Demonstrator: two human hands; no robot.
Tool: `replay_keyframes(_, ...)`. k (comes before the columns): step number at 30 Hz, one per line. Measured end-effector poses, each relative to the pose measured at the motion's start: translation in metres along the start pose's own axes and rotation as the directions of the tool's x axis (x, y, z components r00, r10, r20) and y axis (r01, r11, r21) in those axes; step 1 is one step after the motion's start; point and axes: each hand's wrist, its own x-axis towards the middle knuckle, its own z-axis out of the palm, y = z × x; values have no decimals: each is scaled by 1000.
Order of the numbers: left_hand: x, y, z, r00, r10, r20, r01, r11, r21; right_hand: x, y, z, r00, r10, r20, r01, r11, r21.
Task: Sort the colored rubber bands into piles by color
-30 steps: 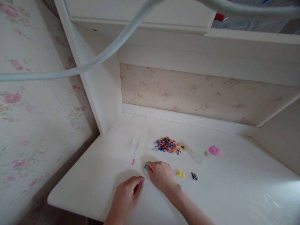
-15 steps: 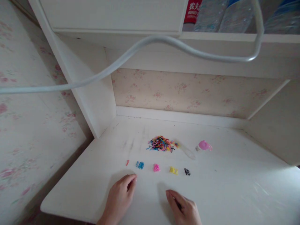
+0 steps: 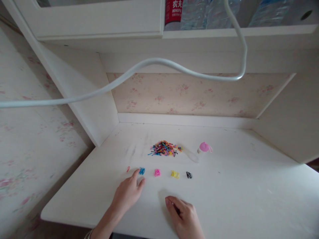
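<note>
My left hand (image 3: 128,191) reaches over the white desk with its index finger stretched out and the thumb apart. That fingertip is at the left edge of a small cluster of blue rubber bands (image 3: 142,171). My right hand (image 3: 183,214) rests lower on the desk, thumb and fingers closed together, with nothing visible in them. In a row lie one red rubber band (image 3: 128,169), the blue cluster, pink rubber bands (image 3: 157,172), yellow rubber bands (image 3: 175,174) and black rubber bands (image 3: 189,175). Behind them is a mixed, many-coloured pile of rubber bands (image 3: 164,148).
A clear, see-through container or bag (image 3: 191,155) lies right of the pile, beside a pink-topped item (image 3: 205,147). A white cable (image 3: 154,61) crosses in front of the shelf (image 3: 99,26). Bottles (image 3: 194,15) stand on the shelf. A flowered wall borders the desk's left side.
My left hand has moved forward to the blue bands, and its fingers have opened from a closed pose. The loose blue band is now against its cluster. The camera view has shifted slightly.
</note>
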Motion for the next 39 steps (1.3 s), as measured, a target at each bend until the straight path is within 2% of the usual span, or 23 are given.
replay_keyframes(5,8,5,-12,999,-24,-46,26,999,42,-2,0,-2,1000,-13,-19,13,1000,28)
replay_keyframes(11,46,19,-27,994,51,-92,-40,993,111,0,0,-6,1000,-1,30,0,999,43)
replay_keyframes(15,74,29,-27,989,84,-119,-65,985,157,1,-3,-10,999,37,25,-39,997,71)
replay_keyframes(19,91,35,-22,986,105,-128,-81,980,184,3,-4,-11,998,51,26,-53,996,75)
replay_keyframes(29,96,32,-17,983,99,-152,-70,980,187,6,-3,-11,999,46,3,-46,997,57)
replay_keyframes(39,99,35,-18,983,135,-124,-115,981,154,8,-9,-11,998,63,-22,-61,997,44)
